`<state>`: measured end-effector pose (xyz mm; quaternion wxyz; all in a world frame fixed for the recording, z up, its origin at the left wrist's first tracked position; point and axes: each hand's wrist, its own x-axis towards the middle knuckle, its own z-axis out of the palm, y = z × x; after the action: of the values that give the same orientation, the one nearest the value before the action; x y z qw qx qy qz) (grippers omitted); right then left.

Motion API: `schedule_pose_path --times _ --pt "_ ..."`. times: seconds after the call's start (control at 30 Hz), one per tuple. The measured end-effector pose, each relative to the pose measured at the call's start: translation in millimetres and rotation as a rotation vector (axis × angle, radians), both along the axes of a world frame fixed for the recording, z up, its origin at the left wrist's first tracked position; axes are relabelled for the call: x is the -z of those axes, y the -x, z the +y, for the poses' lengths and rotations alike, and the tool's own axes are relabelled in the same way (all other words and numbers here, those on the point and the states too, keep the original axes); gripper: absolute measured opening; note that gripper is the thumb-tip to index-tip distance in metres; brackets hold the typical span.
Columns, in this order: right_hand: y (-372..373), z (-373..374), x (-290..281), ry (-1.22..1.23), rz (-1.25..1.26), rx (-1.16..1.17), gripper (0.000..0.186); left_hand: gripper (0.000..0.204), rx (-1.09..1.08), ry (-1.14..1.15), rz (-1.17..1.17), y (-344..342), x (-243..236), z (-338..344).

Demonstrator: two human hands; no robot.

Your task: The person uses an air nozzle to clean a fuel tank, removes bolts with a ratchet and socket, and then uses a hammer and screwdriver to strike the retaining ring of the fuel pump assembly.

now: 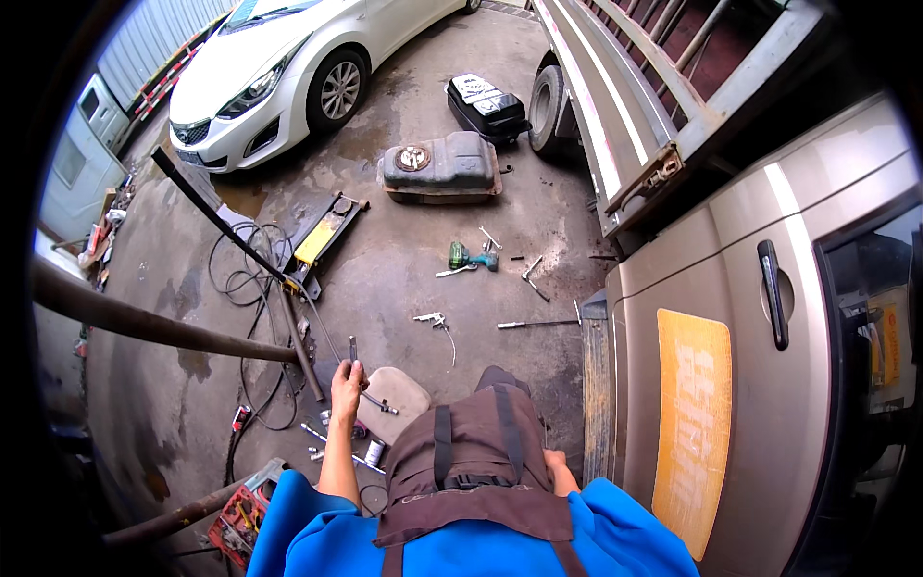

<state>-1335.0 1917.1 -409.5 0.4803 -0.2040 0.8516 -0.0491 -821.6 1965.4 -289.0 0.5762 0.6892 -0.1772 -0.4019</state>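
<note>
My left hand [348, 387] is closed, its fingers pinched round a thin dark hose [379, 404]. The hose's end, with a small fitting, sticks out to the right over a beige pad [399, 392]. A short dark tube-shaped piece [353, 347] rises above the fingertips; whether it belongs to the hose I cannot tell. My right hand [558, 469] is down at the right side of my brown apron [471, 452], close to the tan vehicle. Its fingers are hidden, so what it touches does not show. A silver air blow gun [433, 318] lies on the floor ahead of my left hand.
Ahead lie a green cordless impact wrench [471, 257], spanners and a long bar [538, 324]. Farther off sit a grey fuel tank [442, 165] and a black tank [486, 108]. A floor jack [317, 236] and a coiled hose are left; the tan truck door [711, 288] borders the right.
</note>
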Motion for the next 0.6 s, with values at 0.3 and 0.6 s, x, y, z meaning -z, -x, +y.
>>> schedule_pose_path --times 0.3,0.6 --pt "-83 -263 27 -0.297 -0.048 -0.350 0.037 0.012 -0.095 -0.302 -0.154 -84 68 -164" --pt "-300 -608 -27 0.132 -0.310 -0.395 0.024 0.013 -0.087 -1.111 0.229 -64 79 -139"
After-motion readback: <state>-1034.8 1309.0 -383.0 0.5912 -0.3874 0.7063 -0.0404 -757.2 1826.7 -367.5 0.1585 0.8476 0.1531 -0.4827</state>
